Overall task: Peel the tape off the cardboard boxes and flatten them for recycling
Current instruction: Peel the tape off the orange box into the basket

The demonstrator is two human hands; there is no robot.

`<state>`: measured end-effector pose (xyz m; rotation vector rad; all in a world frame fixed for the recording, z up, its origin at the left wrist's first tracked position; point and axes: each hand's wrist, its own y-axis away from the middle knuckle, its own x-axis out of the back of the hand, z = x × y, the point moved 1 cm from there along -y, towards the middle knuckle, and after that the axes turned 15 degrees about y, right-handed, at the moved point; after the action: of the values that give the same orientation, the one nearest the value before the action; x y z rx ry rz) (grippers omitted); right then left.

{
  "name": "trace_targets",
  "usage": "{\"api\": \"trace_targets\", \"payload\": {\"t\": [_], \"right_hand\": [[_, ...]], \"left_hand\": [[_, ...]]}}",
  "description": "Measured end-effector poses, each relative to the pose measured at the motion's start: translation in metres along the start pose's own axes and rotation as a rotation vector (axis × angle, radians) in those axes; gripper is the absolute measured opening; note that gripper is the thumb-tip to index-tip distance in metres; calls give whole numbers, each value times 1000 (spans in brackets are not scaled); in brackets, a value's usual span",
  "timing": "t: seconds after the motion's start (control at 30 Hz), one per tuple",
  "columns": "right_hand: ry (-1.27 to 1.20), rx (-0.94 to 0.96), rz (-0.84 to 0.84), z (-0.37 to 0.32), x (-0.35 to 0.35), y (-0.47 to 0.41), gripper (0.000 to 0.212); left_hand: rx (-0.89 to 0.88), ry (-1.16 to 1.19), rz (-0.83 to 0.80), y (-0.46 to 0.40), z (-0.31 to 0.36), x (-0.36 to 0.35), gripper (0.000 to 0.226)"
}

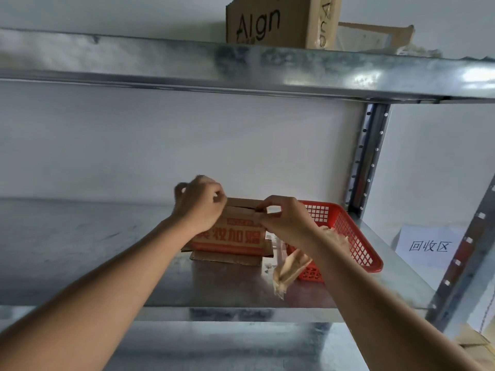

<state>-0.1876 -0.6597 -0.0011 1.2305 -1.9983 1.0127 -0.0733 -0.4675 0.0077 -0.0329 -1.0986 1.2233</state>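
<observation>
The cardboard box (230,231) is steadied on the shelf (80,250) by the left hand (199,203), fingers curled over its top; tape is pinched by the right hand (281,218) for peeling.

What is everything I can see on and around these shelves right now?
small cardboard box: one, brown with red print, on the middle shelf, under both hands
flat cardboard piece: one, brown, beneath that box
red basket: one, red plastic mesh, right of the box
peeled tape: a crumpled tan clump, hanging over the basket's near edge
large cardboard box: one, brown with black lettering, on the top shelf
metal shelving: grey, galvanised
paper sign: one, white, at right
left hand: on the box's top left
right hand: pinching at the box's top edge
</observation>
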Motion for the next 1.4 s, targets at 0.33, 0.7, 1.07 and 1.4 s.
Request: {"api": "trace_targets", "payload": {"t": [0.33, 0.7, 1.07, 1.4], "right_hand": [[47, -119, 186, -31, -30, -6, 16], [-155, -280, 415, -61, -68, -9, 10], [-119, -278, 537, -80, -81, 4, 20], [-423, -336, 366, -90, -76, 11, 25]], "left_hand": [[401, 429, 87, 14, -52, 39, 9], [367, 608, 135, 14, -91, 62, 18], [673, 1230, -18, 4, -105, 65, 32], [487, 994, -238, 6, -126, 70, 13]]}}
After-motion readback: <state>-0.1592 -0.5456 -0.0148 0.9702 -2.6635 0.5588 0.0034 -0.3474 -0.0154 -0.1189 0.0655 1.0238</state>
